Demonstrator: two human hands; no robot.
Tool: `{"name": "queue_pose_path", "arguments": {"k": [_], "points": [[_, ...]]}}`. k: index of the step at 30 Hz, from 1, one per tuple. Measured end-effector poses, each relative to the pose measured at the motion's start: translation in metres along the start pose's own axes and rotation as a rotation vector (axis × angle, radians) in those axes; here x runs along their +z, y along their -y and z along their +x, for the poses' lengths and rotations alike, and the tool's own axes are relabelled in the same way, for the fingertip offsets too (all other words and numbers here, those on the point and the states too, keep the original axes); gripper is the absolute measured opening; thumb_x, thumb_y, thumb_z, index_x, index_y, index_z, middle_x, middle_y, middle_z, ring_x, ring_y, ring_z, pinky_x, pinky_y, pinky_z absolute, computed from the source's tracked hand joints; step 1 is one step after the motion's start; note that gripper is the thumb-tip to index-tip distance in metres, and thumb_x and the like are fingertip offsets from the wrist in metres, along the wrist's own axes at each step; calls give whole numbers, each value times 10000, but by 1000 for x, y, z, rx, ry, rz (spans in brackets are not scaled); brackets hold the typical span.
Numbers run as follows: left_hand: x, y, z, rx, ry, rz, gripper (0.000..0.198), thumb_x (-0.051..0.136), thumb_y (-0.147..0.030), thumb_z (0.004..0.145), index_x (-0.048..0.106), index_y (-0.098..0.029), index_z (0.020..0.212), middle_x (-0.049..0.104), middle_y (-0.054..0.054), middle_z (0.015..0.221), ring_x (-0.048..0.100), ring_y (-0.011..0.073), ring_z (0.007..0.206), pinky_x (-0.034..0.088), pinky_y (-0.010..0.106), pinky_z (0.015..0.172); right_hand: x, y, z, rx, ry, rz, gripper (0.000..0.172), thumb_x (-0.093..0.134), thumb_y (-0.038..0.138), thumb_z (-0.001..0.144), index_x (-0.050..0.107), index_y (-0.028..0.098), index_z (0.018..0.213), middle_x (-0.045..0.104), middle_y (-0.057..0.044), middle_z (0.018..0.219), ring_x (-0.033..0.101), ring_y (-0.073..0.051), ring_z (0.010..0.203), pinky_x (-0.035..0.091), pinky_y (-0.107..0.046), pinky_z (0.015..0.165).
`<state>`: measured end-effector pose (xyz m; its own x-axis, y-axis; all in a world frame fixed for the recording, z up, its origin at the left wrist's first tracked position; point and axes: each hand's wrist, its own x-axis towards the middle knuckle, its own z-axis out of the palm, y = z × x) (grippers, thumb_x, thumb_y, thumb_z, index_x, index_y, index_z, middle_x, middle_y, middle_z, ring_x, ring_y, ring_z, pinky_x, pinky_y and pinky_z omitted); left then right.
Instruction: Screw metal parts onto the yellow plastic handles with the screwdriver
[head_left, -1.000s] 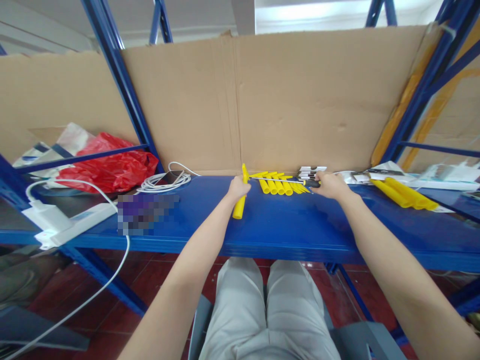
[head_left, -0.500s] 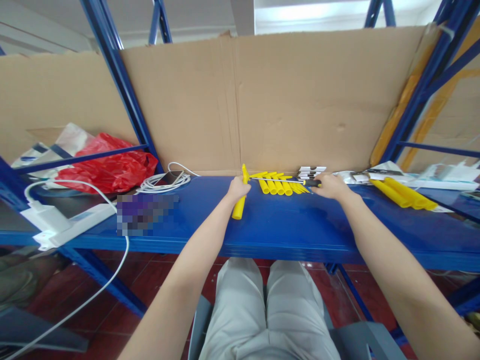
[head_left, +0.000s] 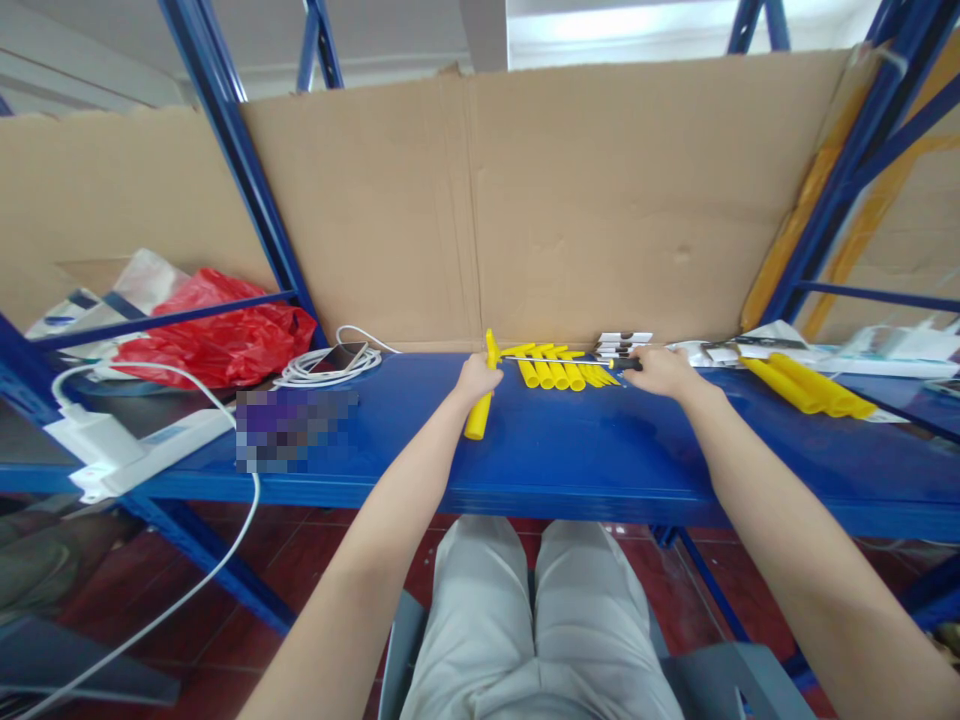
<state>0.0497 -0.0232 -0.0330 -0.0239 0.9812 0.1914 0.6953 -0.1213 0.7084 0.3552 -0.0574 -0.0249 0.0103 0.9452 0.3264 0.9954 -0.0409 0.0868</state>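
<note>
My left hand [head_left: 477, 378] is closed round a long yellow plastic piece [head_left: 480, 408] held almost upright on the blue shelf [head_left: 570, 460]. My right hand [head_left: 658, 370] grips the dark handle of a screwdriver [head_left: 570, 361]. Its thin metal shaft runs left, level, to the top of the yellow piece. Behind the shaft lies a row of several similar yellow pieces [head_left: 556, 368].
Small white and black parts [head_left: 621, 343] lie near the cardboard back wall [head_left: 570, 200]. More yellow pieces [head_left: 810, 388] lie at the right. At the left are a coiled white cable with a phone [head_left: 330, 362], a red bag [head_left: 217, 330] and a white power strip [head_left: 127, 448].
</note>
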Motion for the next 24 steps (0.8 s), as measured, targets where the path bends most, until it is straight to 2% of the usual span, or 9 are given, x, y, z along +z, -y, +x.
{"name": "queue_pose_path", "arguments": {"k": [3,7,10,13,17,21,24], "points": [[1,1,1,3,1,-3,310,591,-41,782,708,-86,1066,748,77,758,708,184,595,503,213,524,2,-2,1,-31,-37,-4,308,521,335,846,711,166,1020,722,-194,1206,630,-371,1179,463,-469,910],[2,3,3,3,5,-8,304,586,-43,790,707,-87,1065,747,76,763,704,178,595,492,204,513,7,-2,1,-40,-89,-16,278,583,325,812,686,173,1021,738,-188,1112,658,-362,1086,455,-466,897],[2,2,3,8,6,1,301,573,-42,803,705,-81,1070,740,73,764,686,162,572,471,193,494,8,-2,2,3,-63,-12,293,590,333,828,652,172,1065,751,-173,992,689,-338,974,450,-438,871],[2,2,2,11,1,9,296,569,-43,808,707,-74,1068,738,74,762,677,156,560,463,192,491,8,-2,3,4,-33,-9,342,597,357,831,638,179,1120,757,-153,948,700,-326,942,453,-410,852],[1,1,1,10,3,-5,297,572,-46,808,710,-73,1070,736,72,749,679,160,558,466,195,495,6,-3,4,-5,-3,-4,377,567,352,839,678,180,1156,764,-154,1033,693,-334,1027,455,-436,896],[1,2,1,8,1,-12,287,576,-41,802,712,-83,1051,724,60,719,672,160,550,461,195,488,7,-4,3,-42,-6,-21,321,526,345,855,737,179,1031,737,-177,1174,647,-355,1149,454,-456,907],[1,2,1,10,-2,-15,279,581,-41,799,711,-86,1041,717,55,705,671,159,548,458,193,486,7,-4,2,-53,-40,-34,290,565,343,834,724,178,1012,730,-184,1179,640,-359,1150,444,-466,916]]}}
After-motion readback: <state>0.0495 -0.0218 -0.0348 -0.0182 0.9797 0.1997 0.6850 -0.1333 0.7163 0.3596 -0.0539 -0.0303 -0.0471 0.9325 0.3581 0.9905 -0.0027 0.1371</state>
